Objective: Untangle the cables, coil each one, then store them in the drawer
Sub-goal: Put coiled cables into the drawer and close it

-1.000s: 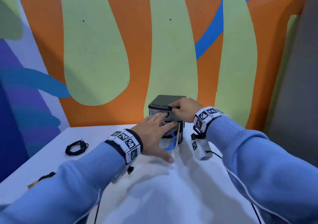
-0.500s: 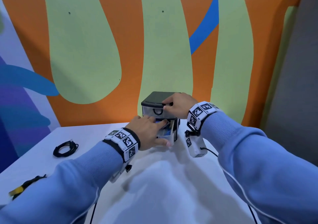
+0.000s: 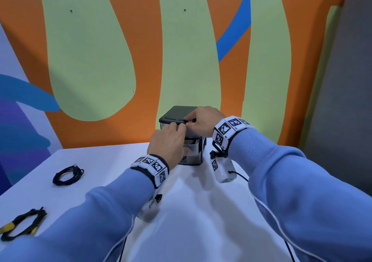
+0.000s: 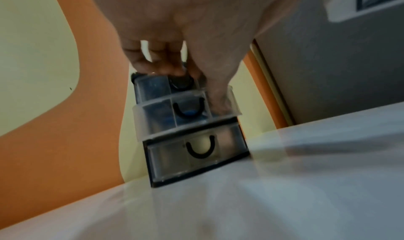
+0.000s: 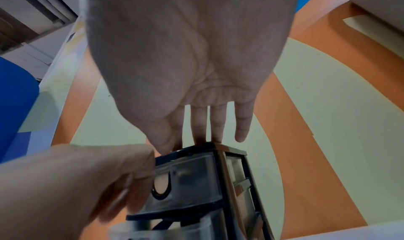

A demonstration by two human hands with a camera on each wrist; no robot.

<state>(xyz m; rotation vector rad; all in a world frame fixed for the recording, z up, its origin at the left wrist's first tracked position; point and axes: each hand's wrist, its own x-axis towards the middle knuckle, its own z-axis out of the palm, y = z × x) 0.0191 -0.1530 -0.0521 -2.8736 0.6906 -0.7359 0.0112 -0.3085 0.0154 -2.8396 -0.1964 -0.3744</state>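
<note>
In the head view, a small drawer box (image 3: 182,137) is standing in the middle of the frame on the white worktop (image 3: 201,211). The right hand (image 3: 203,122) is lying on its dark lid with straight fingers, steadying it. The left hand (image 3: 168,141) is reaching to the top drawer front, its fingers bent toward the handle. At the left of the frame, a coiled black cable (image 3: 67,175) and a black-and-yellow cable (image 3: 22,224) are lying on the worktop, not yet stored.

In the left wrist view, the fingertips (image 4: 174,70) are hooking the top handle, while the middle drawer (image 4: 186,112) is standing a little out, with something blue inside.

In the right wrist view, the straight fingers (image 5: 216,122) are pressing on the lid.

I judge one cable stored and two remaining.
</note>
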